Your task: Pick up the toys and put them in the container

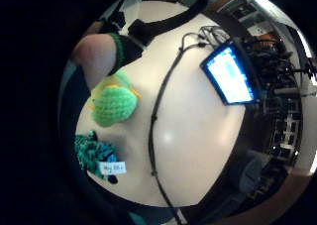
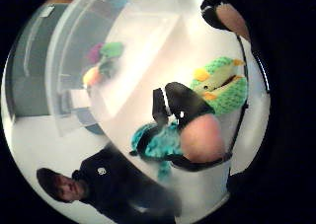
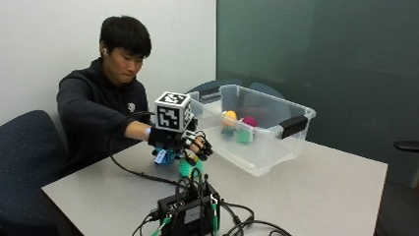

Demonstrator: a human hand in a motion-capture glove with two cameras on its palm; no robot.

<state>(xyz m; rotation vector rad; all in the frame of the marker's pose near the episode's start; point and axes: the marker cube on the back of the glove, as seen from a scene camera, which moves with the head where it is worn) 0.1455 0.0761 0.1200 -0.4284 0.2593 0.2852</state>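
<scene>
Two knitted toys sit below the gloved right hand, fingers curled over the green toy; teal toy beside, clear container close behind on the surface.

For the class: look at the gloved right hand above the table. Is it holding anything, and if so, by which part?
The right hand hangs just above a green knitted toy and a teal toy on the table. Whether any finger grips either toy cannot be told.

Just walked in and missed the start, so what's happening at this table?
A person seated at the table is clearing toys into a clear plastic container. Their gloved right hand is low over the table beside the container, at a green knitted toy, with a teal toy next to it. A few colourful toys already sit inside.
</scene>
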